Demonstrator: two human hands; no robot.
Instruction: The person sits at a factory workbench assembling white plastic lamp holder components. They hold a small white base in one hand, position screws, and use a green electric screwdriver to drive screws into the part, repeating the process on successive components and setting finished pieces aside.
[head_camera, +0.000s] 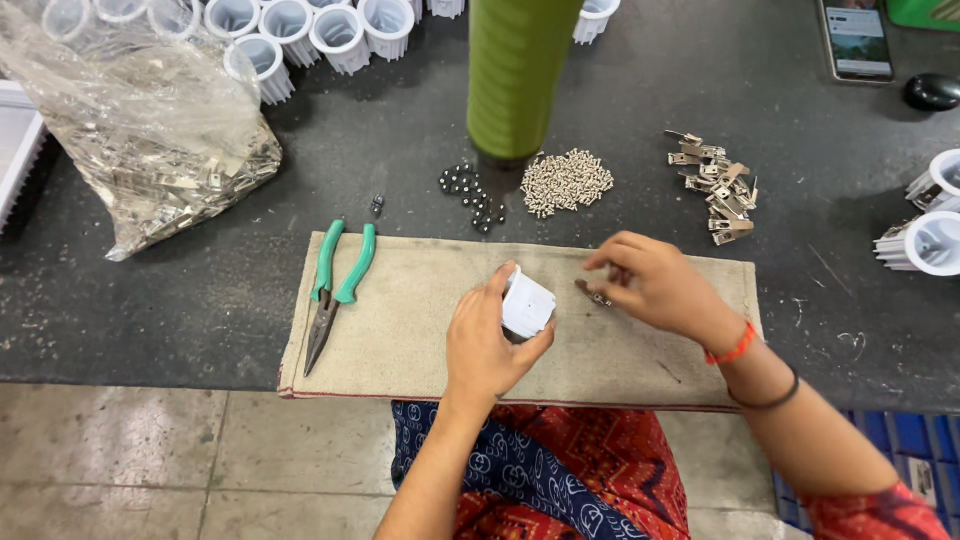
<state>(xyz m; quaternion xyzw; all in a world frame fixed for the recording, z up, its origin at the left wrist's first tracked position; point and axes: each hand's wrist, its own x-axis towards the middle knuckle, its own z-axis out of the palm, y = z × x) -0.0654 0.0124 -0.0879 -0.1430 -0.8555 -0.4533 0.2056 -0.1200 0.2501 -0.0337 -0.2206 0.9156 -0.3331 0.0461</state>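
My left hand (487, 345) grips a small white ribbed plastic housing (527, 303) just above a beige cloth mat (400, 320) on the dark table. Close to the housing's right, my right hand (650, 283) pinches a small metal clip (592, 293) between its fingertips. Both hands hover over the middle of the mat, a few centimetres apart.
Green-handled pliers (335, 285) lie on the mat's left. Behind it sit black beads (472, 193), a pile of small screws (566, 182), metal clips (717, 186) and a green cylinder (515, 75). A clear bag of clips (150, 130), white housings (300, 35) and a phone (856, 38) ring the table.
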